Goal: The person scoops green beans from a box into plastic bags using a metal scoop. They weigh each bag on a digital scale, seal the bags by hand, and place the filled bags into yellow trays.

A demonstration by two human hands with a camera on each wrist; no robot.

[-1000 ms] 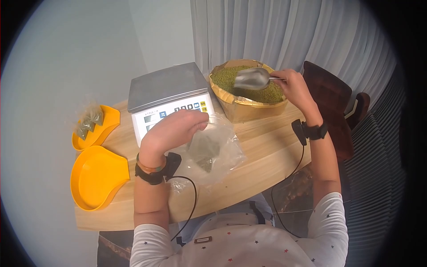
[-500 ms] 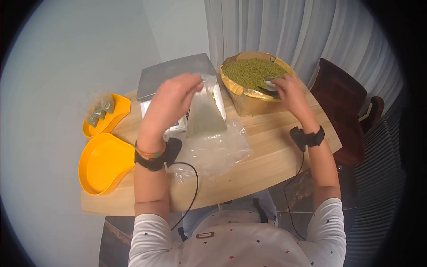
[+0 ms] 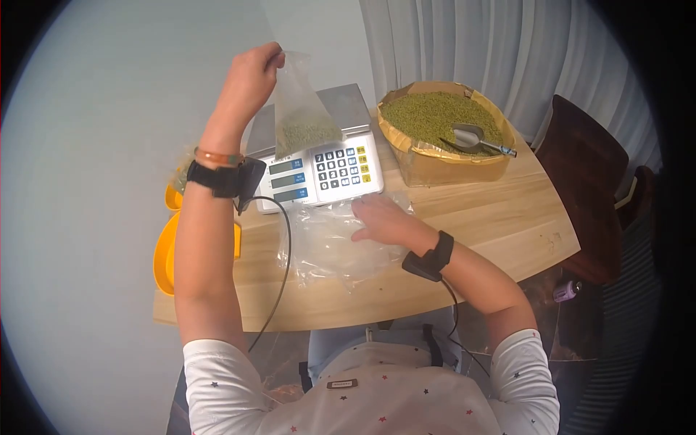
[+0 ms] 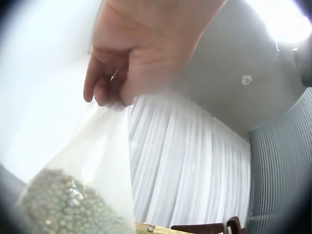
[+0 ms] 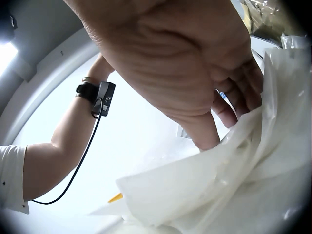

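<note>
My left hand (image 3: 252, 76) pinches the top of a clear plastic bag (image 3: 297, 94) with green beans (image 3: 308, 132) settled in its bottom. The bag hangs upright in front of the scale (image 3: 341, 163), overlapping its display and metal plate in the head view. In the left wrist view the fingertips and thumb close on the gathered bag top (image 4: 107, 114). Low over the table, my right hand (image 3: 388, 220) reaches onto flat clear plastic bags (image 3: 330, 243), fingers loosely extended. In the right wrist view, its thumb and fingertips are right at the crumpled plastic (image 5: 195, 190).
A cardboard box (image 3: 435, 170) of green beans stands right of the scale, with a metal scoop (image 3: 471, 138) lying in it. Yellow trays (image 3: 165, 250) sit at the left, partly behind my left arm. A dark chair (image 3: 587, 181) stands beyond the table's right edge.
My right hand has let go of the scoop in the box and moved left to the flat plastic bags. My left hand has lifted the bag of beans up and away, towards the scale.
</note>
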